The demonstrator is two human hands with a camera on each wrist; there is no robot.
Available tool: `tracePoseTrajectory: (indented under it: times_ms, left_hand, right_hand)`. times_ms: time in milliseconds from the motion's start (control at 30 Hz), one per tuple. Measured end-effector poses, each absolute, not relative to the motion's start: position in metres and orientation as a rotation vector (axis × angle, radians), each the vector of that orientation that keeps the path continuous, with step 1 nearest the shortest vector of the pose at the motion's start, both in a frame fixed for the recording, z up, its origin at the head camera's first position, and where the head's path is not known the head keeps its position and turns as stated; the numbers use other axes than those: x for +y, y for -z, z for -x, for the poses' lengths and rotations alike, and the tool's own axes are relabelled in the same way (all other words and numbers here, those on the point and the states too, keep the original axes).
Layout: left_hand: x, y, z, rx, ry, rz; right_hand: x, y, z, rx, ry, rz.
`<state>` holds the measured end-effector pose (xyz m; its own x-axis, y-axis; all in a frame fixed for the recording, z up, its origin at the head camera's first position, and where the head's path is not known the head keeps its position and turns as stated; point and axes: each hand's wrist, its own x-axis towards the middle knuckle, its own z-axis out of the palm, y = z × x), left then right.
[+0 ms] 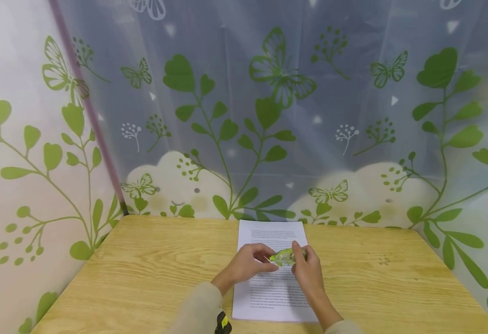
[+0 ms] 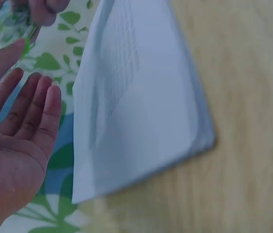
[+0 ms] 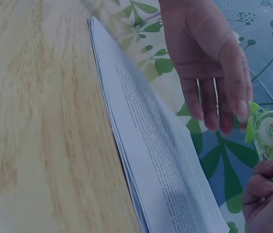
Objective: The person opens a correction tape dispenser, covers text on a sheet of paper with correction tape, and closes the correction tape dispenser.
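Observation:
A see-through green correction tape dispenser is held above the printed sheets by my right hand, whose thumb lies along its top. In the right wrist view, white and dark reels show through the dispenser's case, with a bright green piece at its tip. My left hand comes in from the left, thumb and index finger at that green tip. Its fingers look fairly straight and spread in the left wrist view; firm contact is hard to make out. Beneath both hands lies a stack of printed paper.
The paper stack rests on a light wood-grain table. Behind the table hangs a curtain patterned with green leaves and butterflies, and a similar pale one stands along the left. A black and yellow band sits near my left sleeve.

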<state>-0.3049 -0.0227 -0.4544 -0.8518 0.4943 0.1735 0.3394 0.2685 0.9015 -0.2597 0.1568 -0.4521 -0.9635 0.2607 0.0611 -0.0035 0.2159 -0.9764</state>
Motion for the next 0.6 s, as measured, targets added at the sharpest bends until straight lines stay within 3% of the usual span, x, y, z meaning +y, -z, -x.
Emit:
tracePoseTrajectory:
  times_ms: [167, 400, 600]
  left_hand:
    - [-0.049, 0.448, 0.317, 2.605, -1.367, -0.828]
    - [-0.077, 0.448, 0.328, 2.968, -0.491, -0.904]
    - [-0.085, 0.462, 0.329, 2.938, -0.322, -0.921]
  right_hand:
    - [0.161, 0.455, 0.261, -2.274, -1.819, 0.256]
    - [0.163, 0.458, 0.261, -2.273, -1.851, 0.288]
    - [0.165, 0.462, 0.261, -2.280, -1.851, 0.306]
